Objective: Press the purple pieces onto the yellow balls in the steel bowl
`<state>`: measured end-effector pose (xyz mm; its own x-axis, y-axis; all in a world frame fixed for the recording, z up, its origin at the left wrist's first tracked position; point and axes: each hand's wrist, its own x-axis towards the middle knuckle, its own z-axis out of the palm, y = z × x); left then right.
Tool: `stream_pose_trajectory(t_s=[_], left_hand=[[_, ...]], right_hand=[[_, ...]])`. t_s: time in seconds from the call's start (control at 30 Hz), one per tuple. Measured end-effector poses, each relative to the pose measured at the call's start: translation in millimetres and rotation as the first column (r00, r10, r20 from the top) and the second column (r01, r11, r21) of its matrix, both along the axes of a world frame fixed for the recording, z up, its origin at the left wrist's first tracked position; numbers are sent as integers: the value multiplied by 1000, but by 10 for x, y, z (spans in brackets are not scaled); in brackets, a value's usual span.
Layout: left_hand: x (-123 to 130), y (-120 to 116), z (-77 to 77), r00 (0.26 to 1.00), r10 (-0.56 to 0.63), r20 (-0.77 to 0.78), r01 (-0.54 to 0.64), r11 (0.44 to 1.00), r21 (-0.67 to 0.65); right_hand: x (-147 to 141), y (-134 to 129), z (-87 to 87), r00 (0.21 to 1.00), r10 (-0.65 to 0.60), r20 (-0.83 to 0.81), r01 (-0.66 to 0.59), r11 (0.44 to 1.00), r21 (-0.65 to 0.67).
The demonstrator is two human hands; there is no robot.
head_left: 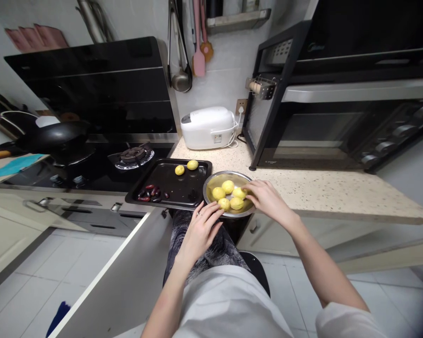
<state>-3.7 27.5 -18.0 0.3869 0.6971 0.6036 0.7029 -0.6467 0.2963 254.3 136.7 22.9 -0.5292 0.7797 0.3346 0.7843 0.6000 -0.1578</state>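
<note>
Several yellow lemons lie in a round metal bowl at the counter's front edge. From the right, my right hand reaches over the rim, thumb and fingers closed at the side of the rightmost lemon. My left hand is at the bowl's front left rim, its fingers stretched out and apart, fingertips by the front left lemon. Left of the bowl is a black baking tray. It bears two lemons and several small dark red oval pieces.
A white rice cooker stands behind the bowl, plugged into the wall. To the right is a black oven in a rack. The gas stove with a wok is on the left. An open cabinet door juts out beside my legs.
</note>
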Motion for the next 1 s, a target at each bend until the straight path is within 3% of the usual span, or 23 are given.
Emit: stream_pose_trajectory(t_s=[0.47,0.7,1.0], left_hand=[[8,-2,14,1000,8,-6,-7,1000,3],[31,-5,21,1000,3,-3,-3,1000,1],[34,2,17,1000,-12,3,12,1000,2]], right_hand=[[-153,246,-23,999,7,53,0,992,-130],[-198,236,10,994,4,113,-10,999,52],[-161,232,-36,999,33,-39,-33,999,1]])
